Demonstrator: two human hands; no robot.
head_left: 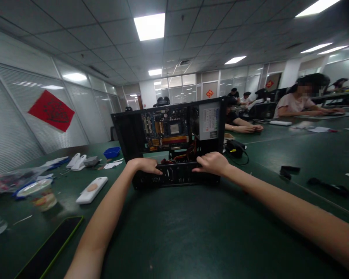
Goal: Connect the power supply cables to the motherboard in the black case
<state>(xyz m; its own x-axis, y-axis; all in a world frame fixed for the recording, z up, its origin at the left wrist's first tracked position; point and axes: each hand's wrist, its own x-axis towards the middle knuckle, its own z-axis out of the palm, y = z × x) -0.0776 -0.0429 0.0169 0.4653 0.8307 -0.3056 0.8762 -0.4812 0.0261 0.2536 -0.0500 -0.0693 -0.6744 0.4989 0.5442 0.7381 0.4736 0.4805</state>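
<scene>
Black open-sided metal computer case [133,131] stands on the dark green table [192,232]; your left hand [145,165] and right hand [211,163] both clasp its lower front edge.

An open computer case [168,143] stood on the table [192,232], with the left hand [145,165] and right hand [211,162] on its near edge. A remote [92,190] lay to its left, a small bin [111,152] behind that, and cables [328,187] lay to the right
</scene>
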